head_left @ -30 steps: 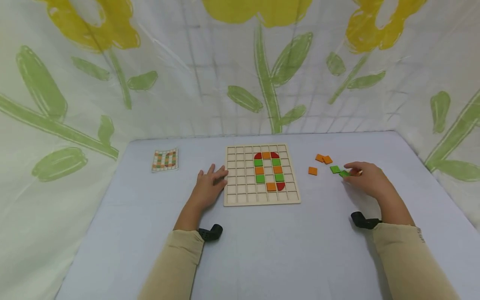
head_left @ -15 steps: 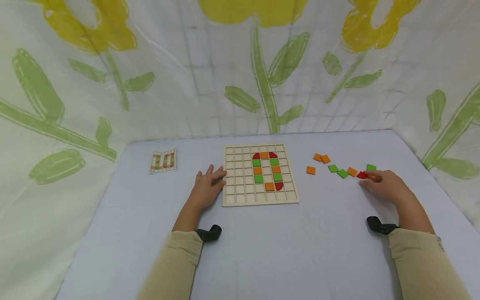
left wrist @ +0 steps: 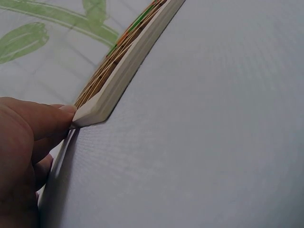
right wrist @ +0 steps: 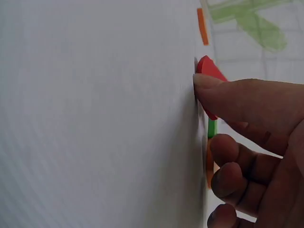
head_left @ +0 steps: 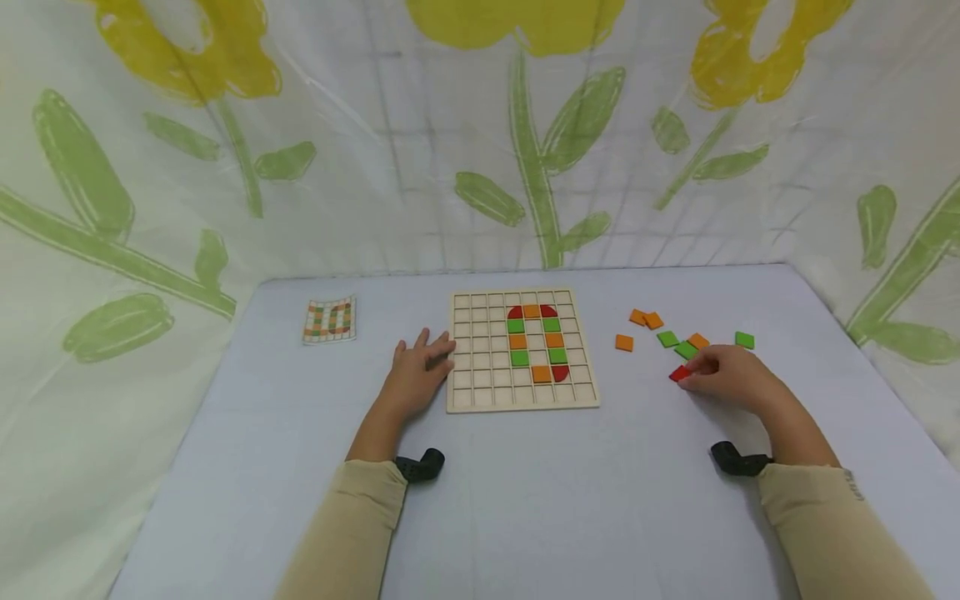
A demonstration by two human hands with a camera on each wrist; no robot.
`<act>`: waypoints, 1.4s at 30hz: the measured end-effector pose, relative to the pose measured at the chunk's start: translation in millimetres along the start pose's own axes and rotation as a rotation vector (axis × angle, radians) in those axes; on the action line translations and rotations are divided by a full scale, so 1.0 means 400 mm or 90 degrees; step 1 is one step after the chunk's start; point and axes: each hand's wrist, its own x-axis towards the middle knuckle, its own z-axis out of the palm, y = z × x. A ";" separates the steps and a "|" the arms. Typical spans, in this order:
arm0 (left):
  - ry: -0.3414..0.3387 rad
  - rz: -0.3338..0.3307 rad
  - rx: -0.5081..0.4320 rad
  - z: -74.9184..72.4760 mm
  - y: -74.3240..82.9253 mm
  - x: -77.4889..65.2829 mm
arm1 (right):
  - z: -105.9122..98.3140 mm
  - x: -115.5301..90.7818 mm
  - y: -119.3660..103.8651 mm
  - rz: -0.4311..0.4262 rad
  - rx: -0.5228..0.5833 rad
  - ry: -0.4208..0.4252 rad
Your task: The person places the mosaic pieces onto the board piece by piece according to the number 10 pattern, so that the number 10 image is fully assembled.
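On the white table lies a wooden grid board (head_left: 482, 368), bearing an oval ring of orange and green square tiles with red rounded ones at its corners. The fingers of my left hand (head_left: 415, 377) are spread and relaxed at the board's left edge; in the left wrist view the thumb touches its rim near a corner. Right of the board, my right hand (head_left: 731, 379) pinches a red quarter-round tile (head_left: 679, 373) low over the table. The right wrist view shows the thumb on that red tile (right wrist: 209, 66), the other fingers loosely curled.
Loose tiles lie just beyond the right hand: an orange tile (head_left: 624, 342), a green tile (head_left: 667, 339), another green tile (head_left: 744, 340) and several more. At the back left is a small pattern card (head_left: 330, 320). A flower-printed curtain (head_left: 337, 208) hangs behind the table.
My right hand went right from the green tiles to a red tile, uncovering several tiles, then came back left and toward me with the red tile. The left hand stays put.
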 end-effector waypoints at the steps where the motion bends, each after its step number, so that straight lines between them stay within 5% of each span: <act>1: 0.000 0.002 -0.001 -0.001 0.000 0.000 | 0.007 0.000 -0.011 -0.008 0.003 -0.001; 21: 0.001 0.013 -0.013 -0.001 -0.001 -0.003 | 0.140 0.064 -0.288 -0.215 0.072 -0.026; 30: 0.002 0.003 -0.004 0.001 0.002 -0.002 | 0.217 0.096 -0.406 -0.226 0.060 -0.039; 42: 0.011 -0.001 -0.002 0.002 0.000 0.000 | 0.238 0.106 -0.455 -0.249 0.029 -0.057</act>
